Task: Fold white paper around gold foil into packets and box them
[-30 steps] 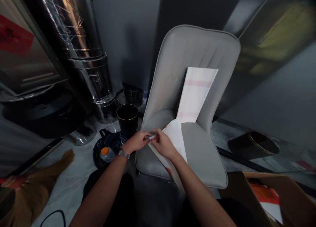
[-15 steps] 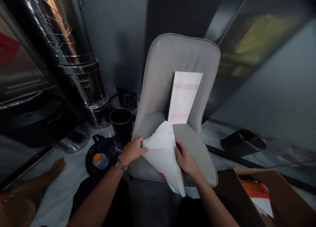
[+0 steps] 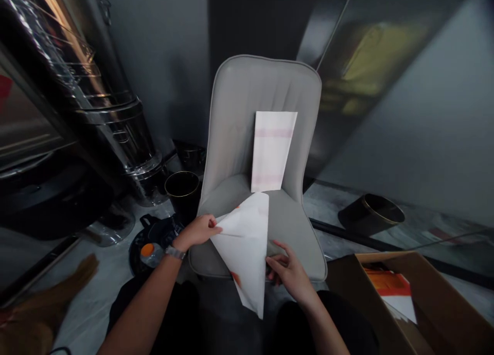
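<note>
A folded sheet of white paper (image 3: 247,247) with orange patches is held over the grey chair's seat, its lower point hanging past the front edge. My left hand (image 3: 198,230) pinches its left corner between thumb and fingers. At the right edge of the paper is my right hand (image 3: 287,270), fingers apart and curved; whether a fingertip touches the edge I cannot tell. A white panel with faint pink bands (image 3: 273,152) leans upright against the backrest of the chair (image 3: 266,82).
An open cardboard box (image 3: 443,298) with orange-and-white papers (image 3: 393,290) stands at the lower right. Left of the chair are a black bin (image 3: 182,185), a dark bag and an orange-capped bottle (image 3: 148,251). Tall shiny metal canisters (image 3: 123,134) stand farther left. Behind is a reflective wall.
My right hand has slid down the paper's right edge and its fingers have spread. The paper's lower point has swung left. The whole view has shifted slightly.
</note>
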Available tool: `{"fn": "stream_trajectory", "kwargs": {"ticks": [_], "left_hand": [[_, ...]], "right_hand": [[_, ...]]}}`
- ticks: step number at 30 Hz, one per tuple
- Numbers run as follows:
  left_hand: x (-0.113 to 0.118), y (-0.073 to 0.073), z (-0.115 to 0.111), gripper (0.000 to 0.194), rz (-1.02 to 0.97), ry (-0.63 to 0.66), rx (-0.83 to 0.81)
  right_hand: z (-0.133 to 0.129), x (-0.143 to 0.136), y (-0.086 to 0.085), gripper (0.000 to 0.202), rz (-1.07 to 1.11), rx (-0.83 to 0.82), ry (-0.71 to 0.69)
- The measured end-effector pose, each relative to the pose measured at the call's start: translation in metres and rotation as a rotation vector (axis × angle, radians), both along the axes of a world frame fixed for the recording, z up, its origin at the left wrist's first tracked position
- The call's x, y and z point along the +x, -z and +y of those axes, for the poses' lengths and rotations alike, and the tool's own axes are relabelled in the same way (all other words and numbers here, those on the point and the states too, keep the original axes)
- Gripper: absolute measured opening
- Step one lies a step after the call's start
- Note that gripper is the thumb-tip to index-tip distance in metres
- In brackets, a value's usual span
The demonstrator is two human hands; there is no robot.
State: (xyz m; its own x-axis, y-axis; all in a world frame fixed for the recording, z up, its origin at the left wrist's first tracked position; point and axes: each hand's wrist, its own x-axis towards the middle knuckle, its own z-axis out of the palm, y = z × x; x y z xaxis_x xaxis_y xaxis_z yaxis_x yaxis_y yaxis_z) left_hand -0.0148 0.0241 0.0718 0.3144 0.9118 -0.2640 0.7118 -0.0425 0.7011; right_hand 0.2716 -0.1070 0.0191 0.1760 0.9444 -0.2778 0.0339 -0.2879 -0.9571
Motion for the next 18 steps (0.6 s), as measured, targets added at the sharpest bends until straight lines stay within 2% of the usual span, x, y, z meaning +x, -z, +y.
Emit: {"fn": "stream_trajectory", "kwargs": {"ticks": [3, 6, 9, 11, 12, 14, 18], "left_hand": [[0.002, -0.023, 0.005, 0.027, -0.209, -0.091, -0.105], [0.027, -0.047, 0.014, 0.028, -0.388, -0.15, -0.072], [0.061, -0.057, 0.024, 0.033, -0.48, 0.013, -0.137], [0.076, -0.054, 0.032, 0.037, -0.397, 0.12, -0.131], [0.079, -0.05, 0.036, 0.037, -0.33, 0.151, -0.085], [0.074, -0.038, 0.043, 0.035, -0.212, 0.172, 0.028], [0.045, -0.01, 0.044, 0.029, -0.115, 0.144, 0.113]], "right_hand": [[-0.007, 0.009, -0.012, 0.065, -0.178, 0.152, 0.118], [-0.01, 0.017, -0.044, 0.052, -0.417, 0.41, 0.146], [0.006, 0.022, -0.081, 0.046, -0.579, 0.629, -0.023], [0.027, 0.023, -0.092, 0.048, -0.653, 0.694, -0.138], [0.039, 0.022, -0.091, 0.049, -0.695, 0.694, -0.2], [0.061, 0.018, -0.08, 0.049, -0.796, 0.658, -0.333], [0.081, 0.001, -0.039, 0.053, -0.984, 0.574, -0.58]]}}
